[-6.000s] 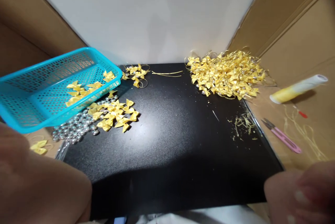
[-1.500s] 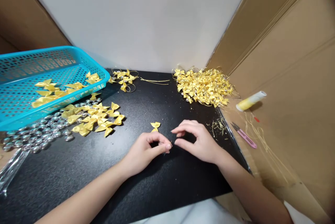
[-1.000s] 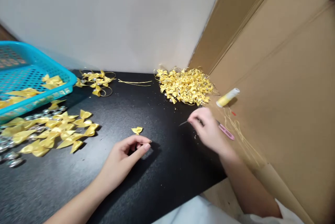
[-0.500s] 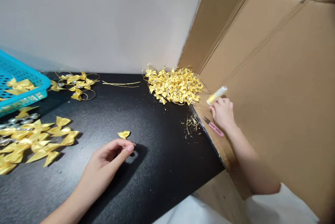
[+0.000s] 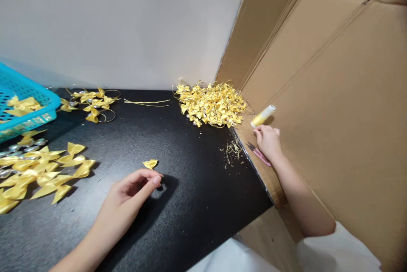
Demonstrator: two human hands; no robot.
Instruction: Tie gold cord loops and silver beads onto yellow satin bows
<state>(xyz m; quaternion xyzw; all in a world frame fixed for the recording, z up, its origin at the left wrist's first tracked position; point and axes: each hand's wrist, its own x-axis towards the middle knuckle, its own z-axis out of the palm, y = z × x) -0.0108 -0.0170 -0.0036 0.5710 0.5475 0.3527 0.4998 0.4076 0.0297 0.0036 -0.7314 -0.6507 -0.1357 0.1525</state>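
Note:
Thumb and forefinger of my left hand (image 5: 127,200) are pinched together over the table. One loop of a small yellow ribbon bow (image 5: 150,164) sticks out behind them; the rest of it is hidden by the fingers. Something shiny under the fingertips is too small to make out. My right hand (image 5: 269,141) is at the cardboard side, its fingers pinched just below a spool of yellow thread (image 5: 262,116). Whatever those fingers hold is too fine to see. Near that hand's wrist lies a pair of pink thread snips (image 5: 260,155).
A heap of finished yellow bows (image 5: 211,104) is at the back right corner. Gold wire strips (image 5: 146,103) lie left of it, beside wired bows (image 5: 95,101). Loose bows (image 5: 47,170) and silver beads lie by a blue basket (image 5: 47,106). Clippings (image 5: 233,151) are scattered near the table edge.
My right hand has drawn slightly back from the thread spool, toward me and to the left. The left hand keeps its pinch almost unmoved.

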